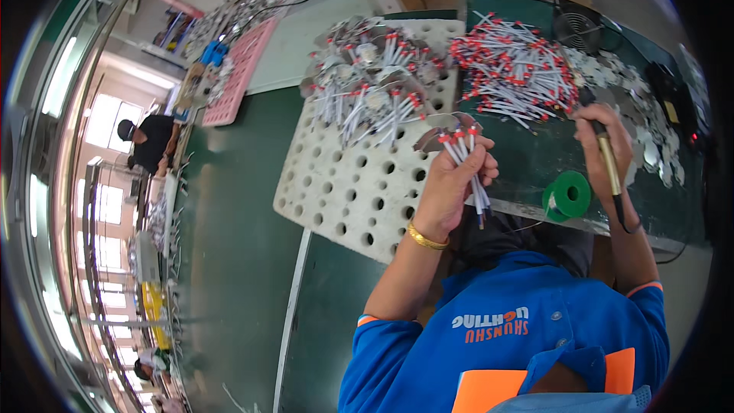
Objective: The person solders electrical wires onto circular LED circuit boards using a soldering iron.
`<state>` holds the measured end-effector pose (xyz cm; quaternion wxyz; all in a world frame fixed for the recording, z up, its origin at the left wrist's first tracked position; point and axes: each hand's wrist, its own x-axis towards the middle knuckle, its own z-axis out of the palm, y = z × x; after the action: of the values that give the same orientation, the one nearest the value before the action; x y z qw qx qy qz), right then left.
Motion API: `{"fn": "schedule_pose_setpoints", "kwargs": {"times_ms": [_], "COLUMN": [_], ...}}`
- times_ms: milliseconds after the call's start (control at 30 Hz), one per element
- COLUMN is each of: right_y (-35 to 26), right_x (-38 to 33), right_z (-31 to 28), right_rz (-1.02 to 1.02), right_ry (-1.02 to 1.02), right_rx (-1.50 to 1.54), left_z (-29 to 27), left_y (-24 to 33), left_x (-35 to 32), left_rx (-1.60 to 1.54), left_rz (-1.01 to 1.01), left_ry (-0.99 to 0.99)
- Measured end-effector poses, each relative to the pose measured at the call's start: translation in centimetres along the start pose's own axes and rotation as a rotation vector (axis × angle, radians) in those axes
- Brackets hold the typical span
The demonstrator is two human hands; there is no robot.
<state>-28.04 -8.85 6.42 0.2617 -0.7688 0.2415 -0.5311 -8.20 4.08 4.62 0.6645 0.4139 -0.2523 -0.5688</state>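
Beside the white tray (336, 183), your left hand (451, 183) grips a light, bendy wire bundle (465, 154) mid-length; your right hand (608, 138) clenches the stiff soldering iron (609, 162).

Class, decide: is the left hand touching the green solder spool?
Apart. The head view shows the left hand gripping wires, with dark table between it and the green spool.
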Motion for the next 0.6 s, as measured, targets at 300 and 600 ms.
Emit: {"fn": "schedule_pose_setpoints", "kwargs": {"times_ms": [300,600], "right_y": [2.4,3.3], "right_x": [-0.7,-0.9], "right_z": [-1.5,-2.0], "right_rz": [0.013,0.071], "right_ry": [0.019,0.024], "right_rx": [-0.051,-0.108], "left_z": [-10.4,-16.8], "left_y": [10.3,17.3], "left_x": [-1.6,3.9], "left_rx": [0.628,1.183], "left_rz": [0.223,0.625], "left_ry": [0.481,0.817]}}
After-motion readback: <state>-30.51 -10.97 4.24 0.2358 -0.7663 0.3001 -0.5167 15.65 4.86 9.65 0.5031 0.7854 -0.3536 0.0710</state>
